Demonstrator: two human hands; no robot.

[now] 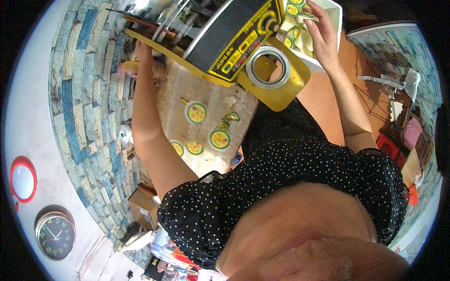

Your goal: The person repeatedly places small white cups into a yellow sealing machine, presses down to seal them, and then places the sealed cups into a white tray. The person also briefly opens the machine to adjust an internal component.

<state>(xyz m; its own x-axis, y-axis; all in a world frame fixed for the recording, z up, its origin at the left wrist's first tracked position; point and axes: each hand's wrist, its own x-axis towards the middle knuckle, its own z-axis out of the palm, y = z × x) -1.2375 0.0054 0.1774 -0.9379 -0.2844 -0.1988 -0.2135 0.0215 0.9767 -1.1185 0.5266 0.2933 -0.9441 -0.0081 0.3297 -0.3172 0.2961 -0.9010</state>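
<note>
A black and yellow cup sealing machine (242, 45) stands before me, bearing writing on its front panel. From it a yellow sliding tray (295, 75) sticks out, with an unfilled round metal ring (250, 66) set in it. My left hand (143, 52) is at the machine's left side, partly hidden by its yellow base plate, so its grip does not show. Over a white foam box (334, 21) at the right, my right hand (321, 33) has its fingers apart. Its fingertips are close to a cup with a printed lid (306, 10); several such cups lie in the box.
On the worktable (175, 84) are several sealed cups (196, 112) and cut scraps of printed film (231, 116). A stone-patterned wall (91, 116) runs along the left. At the lower left is a cardboard box (142, 207). The floor (318, 105) shows at the right, with a chair-like frame (379, 105) beyond.
</note>
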